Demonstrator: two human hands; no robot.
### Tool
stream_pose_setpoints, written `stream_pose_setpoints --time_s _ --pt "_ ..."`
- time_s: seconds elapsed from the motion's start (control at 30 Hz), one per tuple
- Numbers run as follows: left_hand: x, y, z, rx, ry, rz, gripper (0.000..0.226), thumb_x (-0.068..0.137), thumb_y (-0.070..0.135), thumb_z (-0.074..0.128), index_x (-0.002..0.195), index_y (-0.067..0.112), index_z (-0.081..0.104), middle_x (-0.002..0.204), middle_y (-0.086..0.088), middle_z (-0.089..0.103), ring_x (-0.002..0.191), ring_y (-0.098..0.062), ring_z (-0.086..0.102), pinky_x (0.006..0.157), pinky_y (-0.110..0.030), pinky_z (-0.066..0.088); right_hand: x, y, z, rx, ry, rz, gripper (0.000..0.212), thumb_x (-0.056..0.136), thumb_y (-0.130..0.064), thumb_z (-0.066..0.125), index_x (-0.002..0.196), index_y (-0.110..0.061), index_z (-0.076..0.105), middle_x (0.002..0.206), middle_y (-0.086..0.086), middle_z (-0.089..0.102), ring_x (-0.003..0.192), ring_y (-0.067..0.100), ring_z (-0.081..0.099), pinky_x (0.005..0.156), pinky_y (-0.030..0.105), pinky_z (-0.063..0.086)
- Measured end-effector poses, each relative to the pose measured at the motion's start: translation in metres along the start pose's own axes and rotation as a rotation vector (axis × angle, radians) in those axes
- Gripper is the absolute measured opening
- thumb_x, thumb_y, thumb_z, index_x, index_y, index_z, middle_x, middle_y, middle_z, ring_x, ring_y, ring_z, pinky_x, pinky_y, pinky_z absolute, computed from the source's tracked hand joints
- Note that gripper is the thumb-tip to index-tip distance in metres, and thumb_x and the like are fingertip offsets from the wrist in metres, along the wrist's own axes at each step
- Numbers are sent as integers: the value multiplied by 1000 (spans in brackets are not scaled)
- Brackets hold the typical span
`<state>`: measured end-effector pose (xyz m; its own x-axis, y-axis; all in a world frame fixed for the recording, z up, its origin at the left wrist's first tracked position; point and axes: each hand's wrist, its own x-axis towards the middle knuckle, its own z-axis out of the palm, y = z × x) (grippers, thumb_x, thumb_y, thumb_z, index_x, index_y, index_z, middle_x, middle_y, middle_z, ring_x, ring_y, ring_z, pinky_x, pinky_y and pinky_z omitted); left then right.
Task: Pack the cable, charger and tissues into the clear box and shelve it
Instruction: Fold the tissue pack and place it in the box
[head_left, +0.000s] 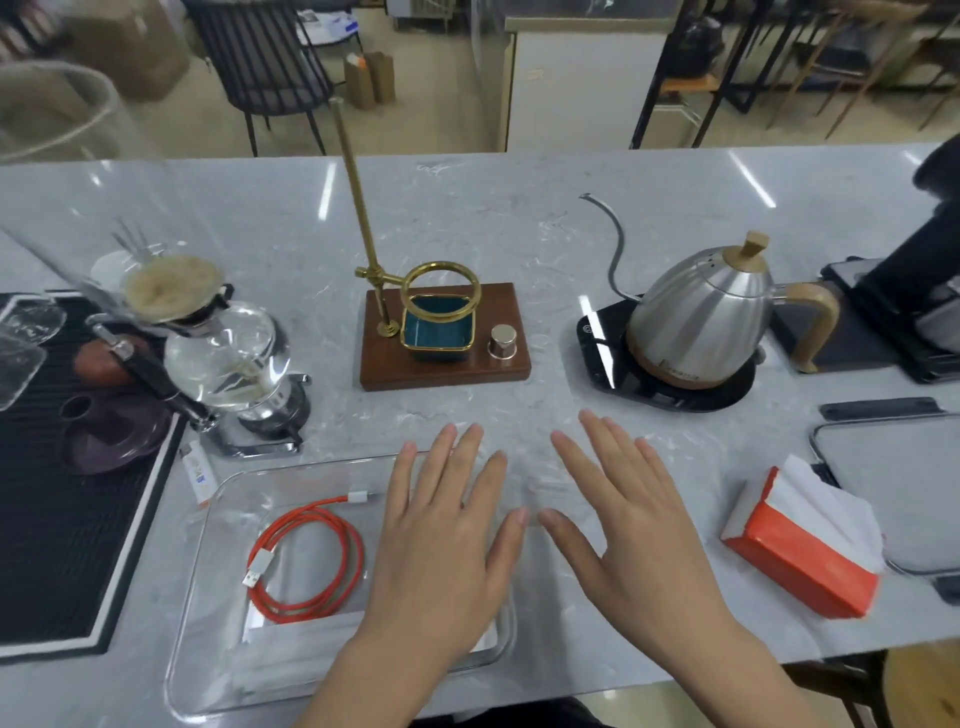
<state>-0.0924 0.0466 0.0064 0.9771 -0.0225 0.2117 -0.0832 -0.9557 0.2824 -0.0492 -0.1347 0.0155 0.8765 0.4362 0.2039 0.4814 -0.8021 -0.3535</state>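
A: Where are the hands?

B: Both are spread flat, palms down, fingers splayed and grasping nothing. The left hand (447, 525) is over the right half of the clear box (208, 597), and the right hand (623, 519) is over bare tabletop (519, 208) just beside the box's right side. Their thumbs nearly meet.

A: And the box itself?

B: It sits at the near edge of the tabletop, left of centre. The red cable (306, 561) lies coiled inside it, in the left half, with its white plugs showing (one at the coil's left, one toward the far wall).

A: The tissues?

B: The tissue pack (795, 551), orange with white tissue sticking out the top, lies outside the box toward the near right corner, well apart from the right hand. Just beyond it is a grey tray (893, 467) at the right edge.

A: The charger?

B: I cannot make one out for certain.

A: What else is on the tabletop?

B: Mid-table, a wooden stand (447, 358) with a brass rod and ring holds a teal dish (434, 327). To its right a steel gooseneck kettle (701, 317) rests on a black base (608, 364). To its left is a glass siphon brewer (228, 353), beside a black drip mat (47, 519) at the left edge. A small white lighter (200, 478) lies between the mat and the box's far left corner.
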Motion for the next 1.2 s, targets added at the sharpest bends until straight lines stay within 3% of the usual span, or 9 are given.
stream_pose_setpoints --time_s 0.13,0.4,0.53,0.67,0.8,1.2 --pt "12 22 9 88 -110 -6 64 102 55 18 154 20 31 165 -6 13 153 -26 3 118 -54 8 -16 18 -4 -137 -17 127 73 96 -63 27 156 -22 16 165 6 7 152 23 2 122 49 10" --pt "31 72 45 83 -249 67 71 97 64 -5 157 27 2 165 0 -14 150 -19 -21 119 -52 -5 -49 67 -15 -217 -35 384 75 94 -69 8 156 -28 0 165 1 -8 151 19 -12 121 48 0" --pt "38 94 64 93 -305 136 75 95 70 -2 157 26 1 164 -2 -14 150 -22 -20 119 -52 -6 -65 95 -21 -222 -34 474 83 90 -76 6 156 -26 0 165 4 -7 151 22 -11 120 48 -2" --pt "46 115 82 108 -343 191 83 88 76 -11 155 27 -7 163 -2 -19 148 -23 -25 118 -53 -9 -81 122 -30 -251 -59 517 94 85 -83 8 157 -22 3 165 7 -2 152 25 -7 120 52 5" --pt "54 138 97 88 -353 237 88 81 81 -17 152 29 -22 160 1 -32 144 -19 -35 119 -51 -14 -95 145 -36 -230 -53 564 105 78 -91 12 156 -24 -9 164 4 -11 151 21 -15 121 47 -2" --pt "83 177 130 -52 -345 458 84 92 78 11 156 29 -9 164 7 -20 148 -12 -24 123 -43 -2 -118 202 -40 -151 -68 565 107 74 -94 10 151 -28 -23 162 -3 -22 148 15 -24 123 46 -2"
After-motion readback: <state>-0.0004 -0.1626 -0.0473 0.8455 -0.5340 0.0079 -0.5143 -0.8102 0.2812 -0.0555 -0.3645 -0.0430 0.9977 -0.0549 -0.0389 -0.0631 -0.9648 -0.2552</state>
